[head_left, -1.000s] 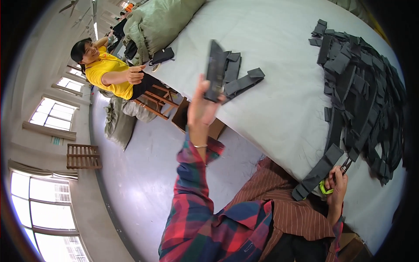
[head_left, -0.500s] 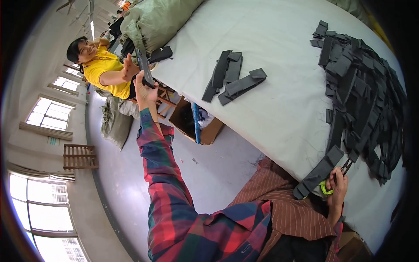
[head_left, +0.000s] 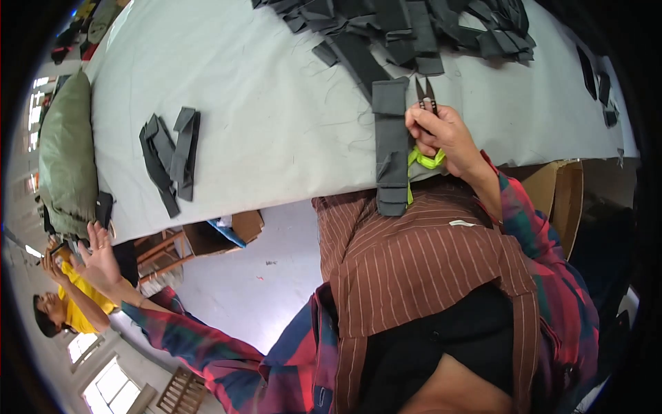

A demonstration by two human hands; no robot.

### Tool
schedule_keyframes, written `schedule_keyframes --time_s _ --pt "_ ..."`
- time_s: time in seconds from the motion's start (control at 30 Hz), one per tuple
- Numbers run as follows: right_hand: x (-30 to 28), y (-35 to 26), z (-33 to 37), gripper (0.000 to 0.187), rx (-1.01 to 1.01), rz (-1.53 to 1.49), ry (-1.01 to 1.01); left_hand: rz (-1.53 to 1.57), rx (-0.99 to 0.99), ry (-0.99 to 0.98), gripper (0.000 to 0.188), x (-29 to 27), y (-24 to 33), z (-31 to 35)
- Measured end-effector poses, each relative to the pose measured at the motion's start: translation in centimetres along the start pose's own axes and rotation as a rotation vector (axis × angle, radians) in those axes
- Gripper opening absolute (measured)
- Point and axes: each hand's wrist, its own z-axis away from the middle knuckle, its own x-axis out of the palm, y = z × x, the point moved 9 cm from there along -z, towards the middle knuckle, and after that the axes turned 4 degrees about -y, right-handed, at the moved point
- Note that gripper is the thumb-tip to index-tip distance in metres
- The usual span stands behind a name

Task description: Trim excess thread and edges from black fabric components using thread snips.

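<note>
My left hand (head_left: 101, 261) is stretched out at the far left with its fingers spread and nothing in it. Close by, a person in a yellow shirt (head_left: 79, 307) has raised hands around a small dark thing, too small to make out. My right hand (head_left: 445, 134) is closed around black thread snips (head_left: 425, 100), blades pointing away from me and apart. A bright yellow-green band (head_left: 427, 160) hangs just below that hand. Beside it, a folded dark grey fabric strip (head_left: 391, 152) lies over the table's near edge, its lower end on my brown striped apron (head_left: 414, 269).
A heap of dark grey fabric strips (head_left: 386, 27) covers the far side of the white table (head_left: 276, 124). Several more strips (head_left: 169, 155) lie at the left. A green sack (head_left: 67, 152) stands at the left end. Cardboard boxes (head_left: 248, 226) and a wooden stool (head_left: 162, 257) are below the table.
The dark strip-like thing has left my left hand, which is now open. The yellow-shirted person's hands have drawn back. My view has turned right; my right hand keeps the snips.
</note>
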Motion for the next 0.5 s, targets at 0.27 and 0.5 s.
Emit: schedule_keyframes --time_s 0.27,0.5 --pt "0.8 -0.9 0.4 0.022 -0.084 0.046 -0.119 -0.467 -0.396 -0.987 0.057 24.2 -17.8 20.0" --pt "4.2 -1.6 1.3 0.021 -0.054 -0.128 -0.272 -0.184 -0.278 -1.096 0.083 30.9 -22.2 26.6"
